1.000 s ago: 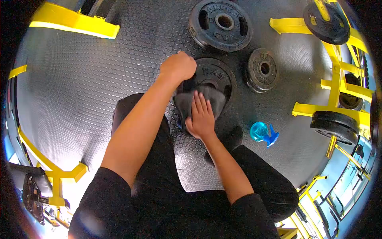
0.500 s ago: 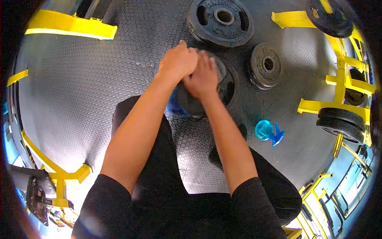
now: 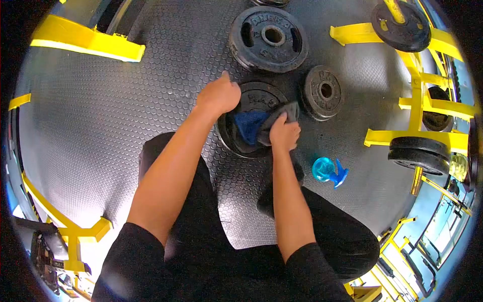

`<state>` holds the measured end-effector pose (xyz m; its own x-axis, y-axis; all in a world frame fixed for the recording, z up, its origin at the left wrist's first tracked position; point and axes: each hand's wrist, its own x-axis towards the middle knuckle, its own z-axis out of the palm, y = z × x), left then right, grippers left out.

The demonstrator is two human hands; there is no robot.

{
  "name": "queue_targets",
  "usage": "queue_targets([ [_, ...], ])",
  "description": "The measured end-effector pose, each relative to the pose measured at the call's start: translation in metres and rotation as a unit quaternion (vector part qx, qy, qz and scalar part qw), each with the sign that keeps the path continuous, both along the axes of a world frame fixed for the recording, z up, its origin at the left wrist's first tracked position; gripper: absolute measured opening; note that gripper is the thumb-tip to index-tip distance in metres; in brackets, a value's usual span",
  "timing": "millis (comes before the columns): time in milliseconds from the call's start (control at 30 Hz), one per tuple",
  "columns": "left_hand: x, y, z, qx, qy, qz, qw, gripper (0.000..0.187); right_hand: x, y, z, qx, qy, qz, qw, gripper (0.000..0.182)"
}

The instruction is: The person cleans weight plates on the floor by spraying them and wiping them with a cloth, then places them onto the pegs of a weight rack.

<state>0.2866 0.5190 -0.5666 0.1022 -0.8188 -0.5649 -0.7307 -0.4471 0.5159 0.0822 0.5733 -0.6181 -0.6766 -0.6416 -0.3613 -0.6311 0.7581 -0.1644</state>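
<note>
A round black weight plate (image 3: 257, 89) is in front of my knees, low over the rubber floor. My left hand (image 3: 219, 95) is closed at its upper left rim, the fingertips turned out of sight. My right hand (image 3: 285, 133) grips a cloth (image 3: 250, 126), dark grey with a blue part, over the lower right of the plate's face. The cloth covers the plate's middle.
A large weight plate (image 3: 269, 40) lies just beyond, with a smaller plate stack (image 3: 323, 93) to its right. A blue spray bottle (image 3: 324, 169) lies near my right knee. Yellow racks (image 3: 352, 34) holding plates stand at right; another yellow frame (image 3: 88, 40) is upper left.
My hands have moved apart: the right went down and right with the cloth, the left stayed near the rim. More of the plate's face shows. The view has shifted slightly.
</note>
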Motion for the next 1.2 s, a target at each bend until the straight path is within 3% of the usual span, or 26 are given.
queue_targets([
  [67, 0.000, 0.000, 0.013, -0.012, -0.004, 0.016, 1.000, 0.063, 0.018, -0.025, 0.004, -0.040, 0.043, 0.081, 0.995, 0.055],
  [133, 0.000, 0.001, 0.021, -0.023, -0.007, 0.036, 0.999, 0.063, 0.033, -0.037, -0.050, -0.266, 0.177, 0.197, 0.927, 0.049],
  [167, 0.000, 0.002, 0.023, -0.018, 0.010, 0.045, 0.999, 0.063, 0.042, -0.040, -0.047, -0.263, 0.174, 0.198, 0.928, 0.049],
  [233, 0.001, 0.002, 0.030, -0.013, 0.024, 0.055, 0.998, 0.064, 0.062, -0.052, -0.019, -0.241, 0.075, 0.404, 0.879, 0.047],
  [300, -0.002, 0.003, 0.035, -0.021, 0.047, 0.057, 0.997, 0.063, 0.083, -0.059, 0.002, -0.129, 0.008, 0.572, 0.810, 0.045],
  [367, 0.000, 0.004, 0.026, -0.030, 0.033, 0.050, 0.998, 0.064, 0.106, -0.042, -0.001, -0.107, -0.061, 0.638, 0.760, 0.042],
  [400, 0.002, 0.003, 0.022, -0.039, 0.023, 0.045, 0.998, 0.065, 0.106, -0.031, -0.006, -0.111, -0.059, 0.636, 0.762, 0.042],
  [467, 0.008, 0.002, 0.018, -0.039, 0.021, 0.049, 0.998, 0.065, 0.097, 0.003, -0.014, -0.193, -0.087, 0.723, 0.657, 0.043],
  [500, 0.010, 0.003, 0.016, -0.036, 0.021, 0.054, 0.998, 0.065, 0.089, 0.017, -0.010, -0.191, -0.084, 0.723, 0.659, 0.043],
  [567, 0.013, 0.003, 0.017, -0.042, 0.030, 0.059, 0.997, 0.065, 0.072, 0.039, 0.000, -0.103, -0.030, 0.832, 0.545, 0.041],
  [600, 0.014, 0.004, 0.016, -0.042, 0.036, 0.066, 0.996, 0.064, 0.058, 0.052, 0.000, -0.102, -0.024, 0.830, 0.547, 0.041],
  [667, 0.017, 0.004, 0.008, -0.057, 0.037, 0.060, 0.996, 0.064, 0.020, 0.069, -0.012, -0.183, 0.079, 0.887, 0.417, 0.039],
  [800, 0.020, 0.003, -0.004, -0.055, 0.046, 0.038, 0.997, 0.063, -0.080, 0.064, -0.027, -0.198, 0.039, 0.920, 0.337, 0.037],
  [933, 0.010, 0.005, 0.002, -0.041, 0.075, 0.006, 0.996, 0.061, -0.140, 0.040, -0.002, -0.127, 0.028, 0.926, 0.355, 0.037],
  [1000, 0.006, 0.007, -0.004, -0.002, 0.041, -0.043, 0.998, 0.061, -0.159, 0.042, -0.008, -0.047, 0.009, 0.853, 0.519, 0.033],
  [1033, 0.004, 0.007, -0.005, -0.004, 0.038, -0.045, 0.998, 0.061, -0.158, 0.033, 0.008, -0.051, 0.010, 0.852, 0.521, 0.033],
  [1100, 0.000, 0.010, -0.006, 0.012, 0.021, -0.062, 0.998, 0.062, -0.162, 0.011, 0.040, -0.077, 0.065, 0.748, 0.655, 0.049],
  [1133, -0.001, 0.011, -0.005, 0.007, 0.019, -0.066, 0.998, 0.062, -0.167, 0.007, 0.039, -0.082, 0.067, 0.746, 0.658, 0.049],
  [1200, -0.003, 0.014, -0.002, 0.007, -0.002, -0.098, 0.995, 0.062, -0.173, -0.001, 0.041, -0.026, 0.007, 0.696, 0.718, 0.054],
])
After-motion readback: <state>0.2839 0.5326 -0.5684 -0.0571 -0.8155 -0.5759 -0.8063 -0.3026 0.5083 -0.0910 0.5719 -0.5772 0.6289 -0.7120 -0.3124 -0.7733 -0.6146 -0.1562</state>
